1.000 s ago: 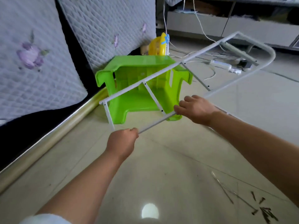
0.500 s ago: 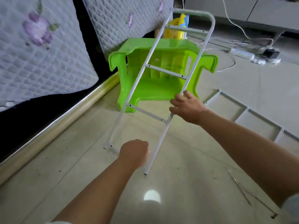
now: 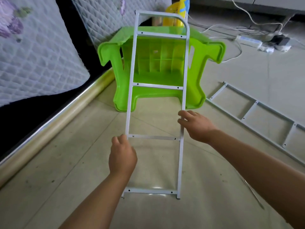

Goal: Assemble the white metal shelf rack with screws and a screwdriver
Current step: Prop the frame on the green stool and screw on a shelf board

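A white metal side frame (image 3: pixel 157 86), shaped like a ladder with several cross bars and a rounded top, stands upright on the floor in front of me. My left hand (image 3: pixel 122 156) grips its left rail by the third cross bar. My right hand (image 3: pixel 195 125) holds the right rail a little higher, fingers curled round it. A second white side frame (image 3: pixel 257 119) lies flat on the floor to the right. No screws or screwdriver can be made out.
A green plastic stool (image 3: pixel 158 63) lies on its side right behind the frame. Quilted mattresses (image 3: pixel 36 52) lean at the left above a metal bed rail (image 3: pixel 54 126). A power strip (image 3: pixel 250 41) with cables lies far right. Thin rods (image 3: pixel 254 194) rest on the floor at right.
The frame has swung from tilted and lifted to upright and square to me, feet on the floor. Both hands slid along the rails; the left one moved up to the third cross bar.
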Tool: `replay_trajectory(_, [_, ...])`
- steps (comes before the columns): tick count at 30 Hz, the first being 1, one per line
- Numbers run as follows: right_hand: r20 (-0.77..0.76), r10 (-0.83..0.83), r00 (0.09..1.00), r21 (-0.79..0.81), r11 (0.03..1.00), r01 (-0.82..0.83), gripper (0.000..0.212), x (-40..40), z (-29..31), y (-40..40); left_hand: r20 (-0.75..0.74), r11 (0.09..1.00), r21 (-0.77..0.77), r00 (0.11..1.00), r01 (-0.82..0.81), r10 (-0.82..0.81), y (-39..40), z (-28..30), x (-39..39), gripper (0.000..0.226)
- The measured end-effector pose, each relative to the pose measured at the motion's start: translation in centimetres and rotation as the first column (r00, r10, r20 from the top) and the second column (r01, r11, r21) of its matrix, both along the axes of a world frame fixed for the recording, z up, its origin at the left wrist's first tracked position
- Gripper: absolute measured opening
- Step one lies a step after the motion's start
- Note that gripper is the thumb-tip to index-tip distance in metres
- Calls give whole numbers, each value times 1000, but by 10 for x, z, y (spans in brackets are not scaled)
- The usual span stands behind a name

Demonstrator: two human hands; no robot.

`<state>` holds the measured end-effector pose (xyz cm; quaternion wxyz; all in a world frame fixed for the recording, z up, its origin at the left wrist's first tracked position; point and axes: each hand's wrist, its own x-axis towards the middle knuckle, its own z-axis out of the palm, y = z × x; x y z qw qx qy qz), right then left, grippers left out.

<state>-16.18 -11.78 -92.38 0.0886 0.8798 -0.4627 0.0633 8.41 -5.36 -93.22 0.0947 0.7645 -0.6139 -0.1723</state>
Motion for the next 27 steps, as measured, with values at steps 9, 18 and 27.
replay_trajectory(9, [141, -336, 931, 279, 916, 289, 36, -7, 1, -5, 55, 974, 172, 986, 145, -157, -4, -5, -19, 18])
replay_trajectory(18, [29, -350, 936, 400, 863, 310, 69, -17, 1, 10, 300, 945, 302, 928, 127, -220, -7, 4, -47, 26])
replay_trajectory(27, [70, -338, 939, 337, 894, 297, 50, -56, 4, 47, 338, 848, -125, 826, 515, -451, 9, 1, -70, 26])
